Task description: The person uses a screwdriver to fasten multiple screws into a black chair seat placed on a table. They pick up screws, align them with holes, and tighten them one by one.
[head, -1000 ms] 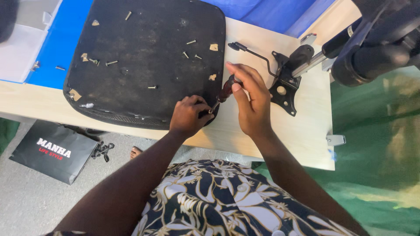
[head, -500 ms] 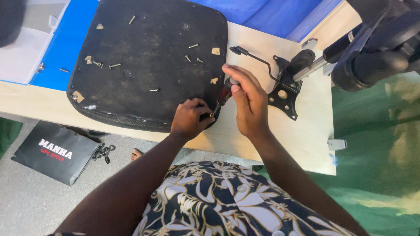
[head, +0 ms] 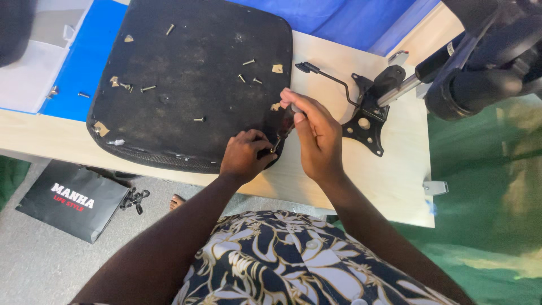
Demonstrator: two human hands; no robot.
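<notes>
On the pale wooden table (head: 395,181) a black seat cushion (head: 192,73) is lying underside up, and both hands are working at its near right corner. Left hand (head: 245,155) is curling its fingers down onto the cushion's edge, pressing right against the fabric there. Right hand (head: 316,133) is closing around a dark-handled tool (head: 285,127), pinching it from above, and the tool's lower end is angling down toward the left fingertips at the cushion rim. The two hands are sitting close together, almost touching. Loose screws (head: 248,62) are lying scattered over the cushion's surface, along with small tan scraps (head: 277,68). Just to the right of the hands, a black metal chair mechanism (head: 367,121) with a thin lever is resting on the table, apart from the cushion. Down on the floor to the left, a black paper bag (head: 73,200) is standing by.
</notes>
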